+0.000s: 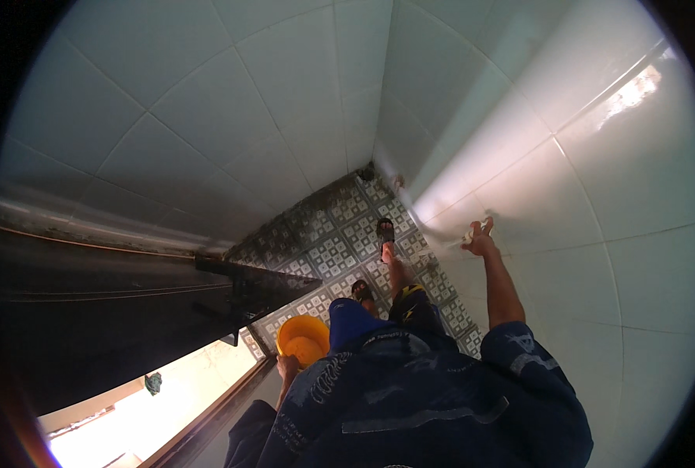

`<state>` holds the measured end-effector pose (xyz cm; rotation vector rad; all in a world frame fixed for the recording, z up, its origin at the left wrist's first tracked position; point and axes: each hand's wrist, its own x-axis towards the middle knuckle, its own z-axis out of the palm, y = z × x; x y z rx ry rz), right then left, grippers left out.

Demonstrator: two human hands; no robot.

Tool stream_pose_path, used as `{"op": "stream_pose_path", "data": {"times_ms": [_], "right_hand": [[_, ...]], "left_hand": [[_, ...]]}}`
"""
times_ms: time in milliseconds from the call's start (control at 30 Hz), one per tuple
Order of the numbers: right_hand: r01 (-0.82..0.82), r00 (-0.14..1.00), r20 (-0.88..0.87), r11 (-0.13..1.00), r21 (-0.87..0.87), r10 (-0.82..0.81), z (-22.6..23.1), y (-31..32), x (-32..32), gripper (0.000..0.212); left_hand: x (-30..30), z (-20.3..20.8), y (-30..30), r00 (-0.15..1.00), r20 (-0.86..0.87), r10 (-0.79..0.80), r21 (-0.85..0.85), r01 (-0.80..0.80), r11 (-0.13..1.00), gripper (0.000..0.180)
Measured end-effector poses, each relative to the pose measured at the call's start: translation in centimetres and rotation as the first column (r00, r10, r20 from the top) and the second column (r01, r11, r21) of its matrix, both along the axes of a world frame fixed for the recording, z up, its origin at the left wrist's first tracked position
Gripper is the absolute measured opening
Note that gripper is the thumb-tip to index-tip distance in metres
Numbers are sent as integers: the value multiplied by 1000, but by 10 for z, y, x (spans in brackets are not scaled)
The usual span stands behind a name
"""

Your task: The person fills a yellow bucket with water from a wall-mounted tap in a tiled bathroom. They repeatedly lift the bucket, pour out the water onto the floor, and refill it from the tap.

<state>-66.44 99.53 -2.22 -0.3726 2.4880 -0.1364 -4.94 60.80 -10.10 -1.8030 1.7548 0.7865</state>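
Note:
My left hand [287, 366] is closed on the rim of an orange-yellow bucket [304, 341], which hangs beside my left hip. No contents can be made out inside it. Out to the right, my right hand [481, 237] reaches to the pale tiled wall [550, 210]. Its fingers are bent around a small whitish thing by the wall, too small and dim to name. A faint pale streak runs leftward from those fingertips.
Two tiled walls meet in a corner ahead, above a patterned tile floor [339, 226] with dark stains along its edge. My sandalled feet stand on it. On the left is a dark door [113, 312] with a latch, beside a bright doorway [199, 382].

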Motion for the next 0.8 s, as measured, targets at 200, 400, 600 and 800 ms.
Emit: {"op": "stream_pose_path", "data": {"times_ms": [200,400,600,800], "right_hand": [[-78,988,-131,995,69,86,3,26,1,88],[15,1000,-7,999,-40,-15,13,-1,5,88],[17,999,-36,999,-30,-18,11,13,3,87],[-44,995,-92,999,-18,42,14,12,7,87]], "left_hand": [[-40,27,7,984,-7,179,81,-178,981,43],[-19,22,1,984,42,171,36,-173,984,46],[-29,17,10,987,50,153,38,-155,987,45],[-45,43,16,989,41,144,55,-146,988,43]]}}
